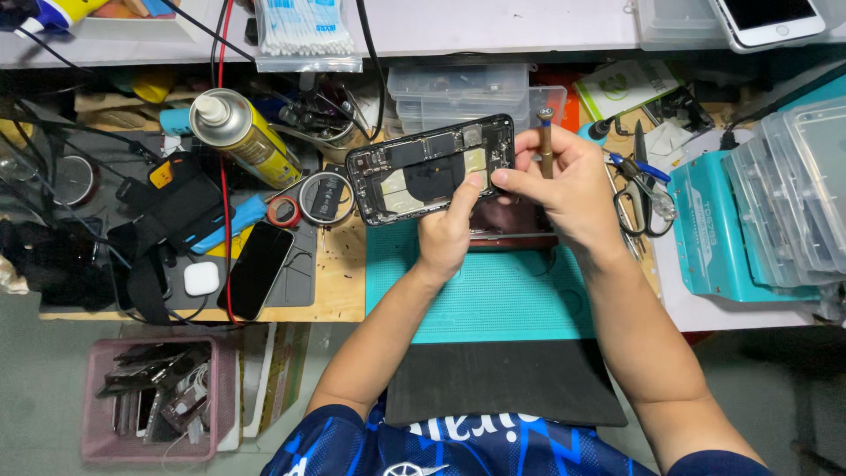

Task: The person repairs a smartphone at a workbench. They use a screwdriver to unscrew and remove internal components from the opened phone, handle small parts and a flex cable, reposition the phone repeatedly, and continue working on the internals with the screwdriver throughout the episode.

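We see the opened phone [430,169] held above the teal mat [493,295], glossy black frame, internals too small to make out, its right end hidden by fingers. Left hand [445,231] clamps its lower edge; right hand [568,185] grips its right end plus a slim metal screwdriver [545,141], tip hidden.

Left hand [447,231] and right hand [564,189] raised together, fingers curled
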`<action>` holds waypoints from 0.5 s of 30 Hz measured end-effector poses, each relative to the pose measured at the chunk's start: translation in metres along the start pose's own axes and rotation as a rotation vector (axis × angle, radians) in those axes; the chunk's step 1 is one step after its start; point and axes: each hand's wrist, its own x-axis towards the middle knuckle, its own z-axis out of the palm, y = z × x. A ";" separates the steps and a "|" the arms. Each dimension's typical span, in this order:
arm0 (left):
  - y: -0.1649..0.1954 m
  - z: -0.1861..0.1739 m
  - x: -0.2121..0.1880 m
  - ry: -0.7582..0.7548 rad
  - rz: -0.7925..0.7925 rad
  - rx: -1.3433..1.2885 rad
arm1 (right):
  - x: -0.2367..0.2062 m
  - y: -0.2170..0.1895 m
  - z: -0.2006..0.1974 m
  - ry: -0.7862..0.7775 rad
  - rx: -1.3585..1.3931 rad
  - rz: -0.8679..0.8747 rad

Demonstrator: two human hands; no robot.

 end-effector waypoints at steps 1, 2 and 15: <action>0.003 0.000 0.000 -0.058 0.021 -0.040 | 0.001 0.000 -0.001 -0.005 0.044 0.042; 0.006 0.000 0.001 -0.099 -0.002 -0.053 | 0.002 0.000 -0.002 -0.023 0.054 0.035; 0.017 0.001 0.003 -0.199 -0.103 -0.302 | 0.004 -0.004 -0.007 -0.075 0.199 0.118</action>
